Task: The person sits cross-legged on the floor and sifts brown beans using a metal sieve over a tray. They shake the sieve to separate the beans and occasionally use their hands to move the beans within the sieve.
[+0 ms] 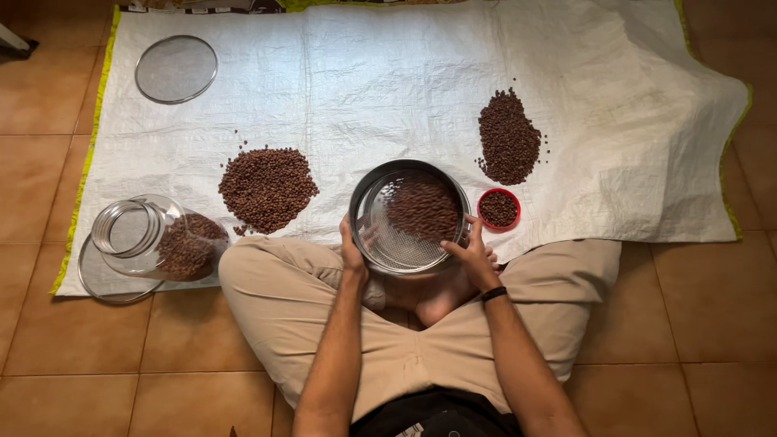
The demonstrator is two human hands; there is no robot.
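Observation:
I sit cross-legged on the floor and hold a round metal sieve (396, 251) over my lap, tilted a little. My left hand (352, 247) grips its left rim and my right hand (472, 251) grips its right rim. Brown beans (422, 209) lie blurred in the sieve's far half. A small red bowl (499, 209) filled with the same beans stands just right of the sieve on the white woven sheet (364, 73).
Two heaps of beans lie on the sheet, one at left (268, 188) and one at right (508, 137). A glass jar (154, 236) with beans lies on its side on a round tray at left. A second flat sieve (176, 69) rests far left. Tiled floor surrounds the sheet.

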